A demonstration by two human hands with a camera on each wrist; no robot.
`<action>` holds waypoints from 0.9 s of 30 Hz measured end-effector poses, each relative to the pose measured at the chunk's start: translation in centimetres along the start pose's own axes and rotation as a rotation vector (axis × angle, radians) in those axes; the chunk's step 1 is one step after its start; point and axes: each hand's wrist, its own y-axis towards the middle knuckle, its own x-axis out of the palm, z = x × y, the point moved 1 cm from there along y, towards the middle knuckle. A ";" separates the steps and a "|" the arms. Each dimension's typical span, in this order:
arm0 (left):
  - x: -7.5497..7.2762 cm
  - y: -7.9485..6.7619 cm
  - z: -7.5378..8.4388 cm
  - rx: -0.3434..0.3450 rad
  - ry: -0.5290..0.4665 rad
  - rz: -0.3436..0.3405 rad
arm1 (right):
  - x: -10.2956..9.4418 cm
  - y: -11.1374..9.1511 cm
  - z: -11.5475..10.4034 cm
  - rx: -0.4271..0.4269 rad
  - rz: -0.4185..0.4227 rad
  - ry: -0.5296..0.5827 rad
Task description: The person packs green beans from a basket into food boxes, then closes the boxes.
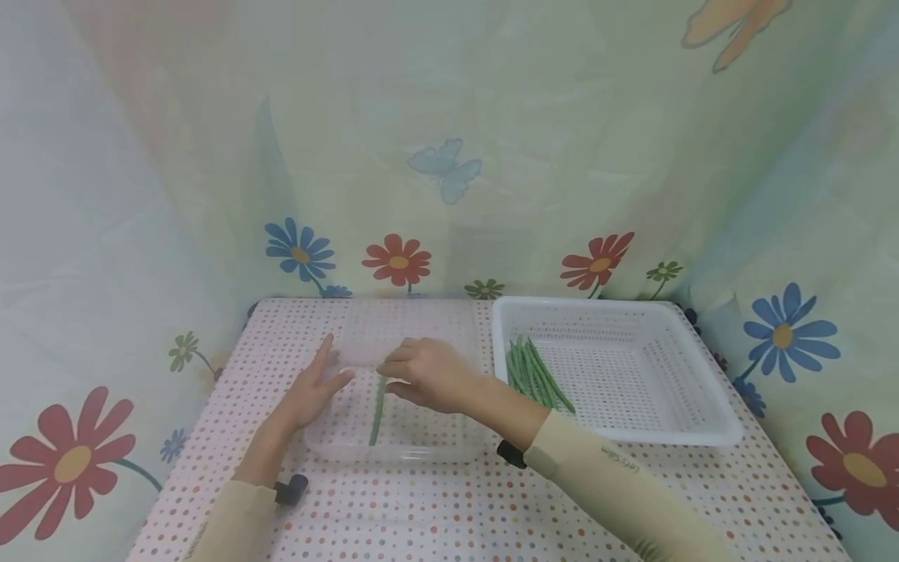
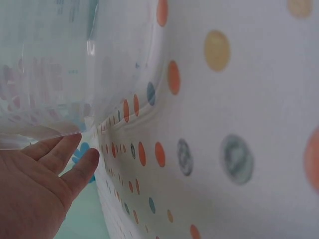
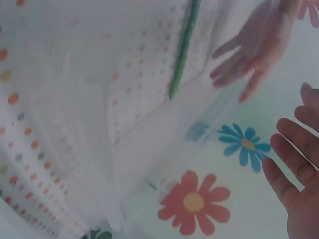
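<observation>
A single green bean point(image 1: 378, 412) lies lengthwise in a clear plastic container point(image 1: 421, 454) on the table. My right hand point(image 1: 431, 375) is over the container, near the bean's far end. In the right wrist view its fingers point(image 3: 291, 157) are spread and relaxed with nothing held, apart from the bean point(image 3: 184, 50). My left hand point(image 1: 309, 394) is at the container's left side, thumb and fingers extended. The left wrist view has its fingertips point(image 2: 67, 149) right at the clear rim point(image 2: 45, 137).
To the right stands a white perforated plastic basket point(image 1: 674, 433) with a bunch of green beans point(image 1: 534, 375) at its left end. A dotted cloth point(image 1: 393, 507) covers the table. Flower-printed curtains point(image 1: 449, 218) hang behind and at both sides.
</observation>
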 end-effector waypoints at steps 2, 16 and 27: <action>0.0 -0.1 -0.1 -0.009 -0.010 -0.003 | -0.7 -0.2 0.8 0.034 0.021 0.027; -0.1 -0.2 -0.1 -0.015 -0.009 -0.003 | -4.9 -2.5 8.1 0.385 0.107 0.121; 0.0 -0.2 -0.1 -0.021 0.002 0.011 | -3.9 -6.4 12.1 0.603 -0.054 0.143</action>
